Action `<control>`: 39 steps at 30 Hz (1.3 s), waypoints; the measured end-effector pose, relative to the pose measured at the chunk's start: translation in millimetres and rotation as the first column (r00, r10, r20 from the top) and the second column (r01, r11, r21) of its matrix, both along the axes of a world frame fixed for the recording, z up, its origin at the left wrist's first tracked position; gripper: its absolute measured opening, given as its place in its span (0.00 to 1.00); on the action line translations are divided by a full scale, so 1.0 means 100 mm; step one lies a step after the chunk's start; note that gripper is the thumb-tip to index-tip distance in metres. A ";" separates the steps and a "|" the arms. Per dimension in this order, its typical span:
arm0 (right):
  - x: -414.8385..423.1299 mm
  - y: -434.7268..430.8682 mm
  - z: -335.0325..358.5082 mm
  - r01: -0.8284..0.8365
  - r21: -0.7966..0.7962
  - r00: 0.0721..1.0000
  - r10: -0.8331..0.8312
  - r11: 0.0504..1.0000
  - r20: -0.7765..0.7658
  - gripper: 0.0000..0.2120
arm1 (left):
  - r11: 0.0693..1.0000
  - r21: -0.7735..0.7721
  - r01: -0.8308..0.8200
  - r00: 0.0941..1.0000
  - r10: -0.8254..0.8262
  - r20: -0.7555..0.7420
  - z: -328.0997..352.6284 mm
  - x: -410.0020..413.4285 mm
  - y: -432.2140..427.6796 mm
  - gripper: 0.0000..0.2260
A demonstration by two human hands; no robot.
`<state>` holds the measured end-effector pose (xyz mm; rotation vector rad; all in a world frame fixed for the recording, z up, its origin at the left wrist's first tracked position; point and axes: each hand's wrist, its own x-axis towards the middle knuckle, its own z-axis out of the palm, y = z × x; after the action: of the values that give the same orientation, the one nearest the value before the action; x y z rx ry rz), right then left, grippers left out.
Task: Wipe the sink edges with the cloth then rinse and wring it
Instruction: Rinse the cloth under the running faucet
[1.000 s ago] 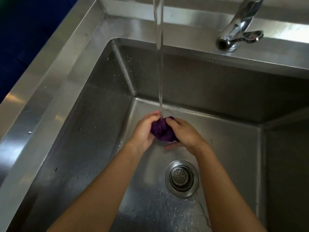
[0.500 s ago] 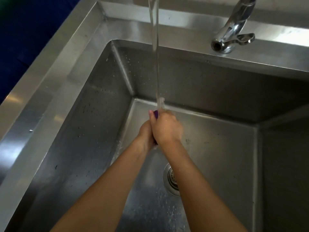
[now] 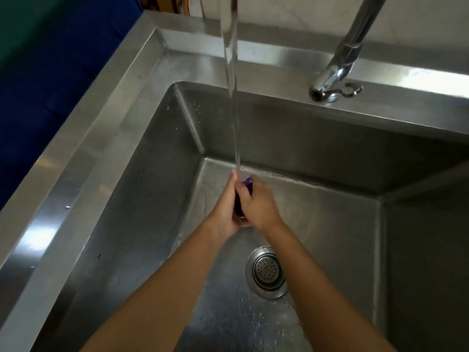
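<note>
Nearest the camera, the drain strainer (image 3: 267,274) is seen on the wet floor of the sink (image 3: 101,148), between two bare forearms. Just past it, the left hand (image 3: 223,212) and right hand (image 3: 258,207) are pressed together around the cloth (image 3: 248,183), and a tight grip is held by both. The right hand's fingers are curled over it; the left is closed against it from the other side.

The cloth is bunched small and almost hidden. Only a dark purple strip and a brighter purple tip can be made out between the hands, low over the basin floor.

The water stream (image 3: 232,97) lands right on that tip, so the rinse is judged to be in hand, with the squeeze perhaps beginning. Next, a firm opposing twist is called for, away from the flow.

Farther back, the tap (image 3: 337,72) is mounted on the rear ledge.
</note>
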<state>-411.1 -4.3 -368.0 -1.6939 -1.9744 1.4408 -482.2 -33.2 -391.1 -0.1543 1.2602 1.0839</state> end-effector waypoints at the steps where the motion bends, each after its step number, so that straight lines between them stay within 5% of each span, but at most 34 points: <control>1: 0.02 -0.06 0.05 0.013 -0.087 0.996 -0.021 0.996 -0.090 0.15 | 1.000 0.015 -0.006 1.000 0.006 -0.001 0.02 -0.04 0.01 0.25; 6: 0.25 -0.24 0.27 0.059 -0.402 0.854 -0.255 0.914 -0.454 0.24 | 0.999 0.049 -0.022 1.000 0.021 0.012 0.11 -0.02 0.03 0.11; 9: 0.38 -0.19 0.37 0.223 -0.465 0.742 -0.458 0.857 -0.488 0.21 | 0.999 0.041 -0.009 0.996 0.006 0.088 0.14 0.04 0.03 0.07; 14: 0.66 -0.04 0.50 0.326 -0.103 0.917 -0.341 0.940 -0.208 0.17 | 0.997 0.074 -0.032 0.993 0.023 0.116 0.20 0.03 0.02 0.16; 16: 0.70 0.03 0.66 0.329 -0.013 0.917 -0.323 0.944 -0.233 0.14 | 0.991 0.093 -0.096 0.986 0.082 0.142 0.25 0.04 0.04 0.19; 20: 0.70 0.16 1.05 0.367 0.047 0.885 -0.332 0.929 -0.327 0.14 | 0.985 0.110 -0.133 0.979 0.113 0.171 0.36 0.11 0.05 0.22; 23: 0.65 0.25 1.27 0.416 0.105 0.865 -0.357 0.903 -0.352 0.17 | 0.981 0.110 -0.161 0.977 0.142 0.160 0.45 0.13 0.05 0.13; 30: 0.49 0.56 1.60 0.467 0.083 0.863 -0.433 0.881 -0.259 0.26 | 0.985 0.084 -0.151 0.975 0.134 0.178 0.59 0.01 0.08 0.09; 39: 0.46 0.71 1.68 0.536 0.101 0.812 -0.479 0.838 -0.333 0.18 | 0.982 0.142 -0.122 0.965 0.083 0.248 0.66 0.02 0.15 0.14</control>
<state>-365.3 66.8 -199.6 -1.6359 -1.3087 1.1743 -480.3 -18.2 -325.0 -0.2272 0.9536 1.2105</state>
